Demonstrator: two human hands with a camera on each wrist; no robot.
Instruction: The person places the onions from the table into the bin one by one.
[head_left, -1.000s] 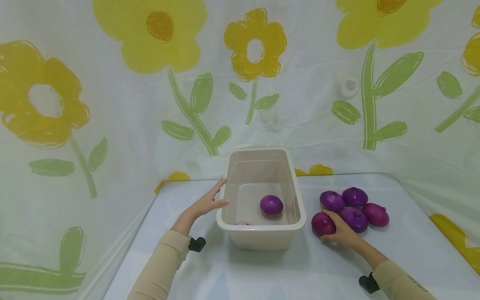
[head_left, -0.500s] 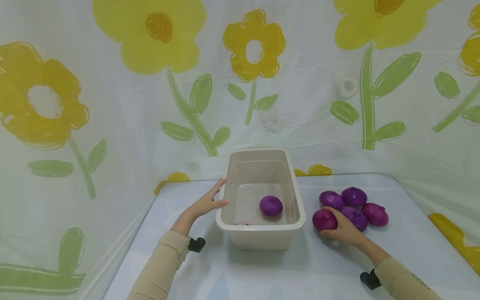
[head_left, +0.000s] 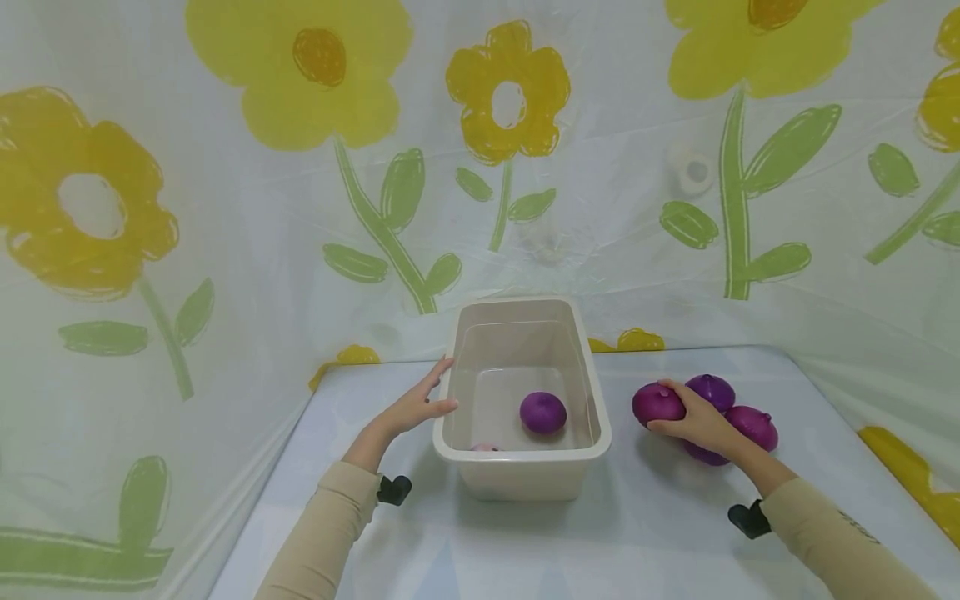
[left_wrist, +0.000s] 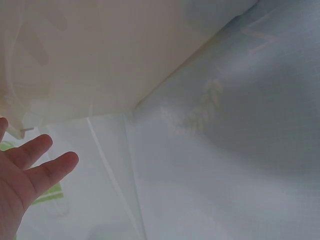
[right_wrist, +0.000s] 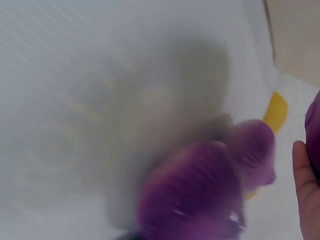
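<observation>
A reddish-purple onion (head_left: 657, 403) is gripped between the thumb and fingers of my right hand (head_left: 701, 421), above the table at the right. In the right wrist view that held onion (right_wrist: 314, 137) shows only at the edge. Behind and under the hand lie more purple onions: one at the back (head_left: 712, 390), a redder one (head_left: 753, 428) to the right, another (head_left: 703, 454) mostly covered. My left hand (head_left: 405, 410), fingers spread, rests against the left rim of a beige bin (head_left: 525, 456). Inside it sit a purple onion (head_left: 543, 413) and a pinkish thing (head_left: 486, 447), mostly hidden by the front wall.
The white table (head_left: 510, 550) carries the bin at its middle. A white curtain (head_left: 600, 217) printed with yellow flowers hangs right behind the table and bin, and along both sides.
My right hand has raised the reddish-purple onion off the table and moved it slightly away from me, so it now covers the onion behind it. The left hand and bin stay put.
</observation>
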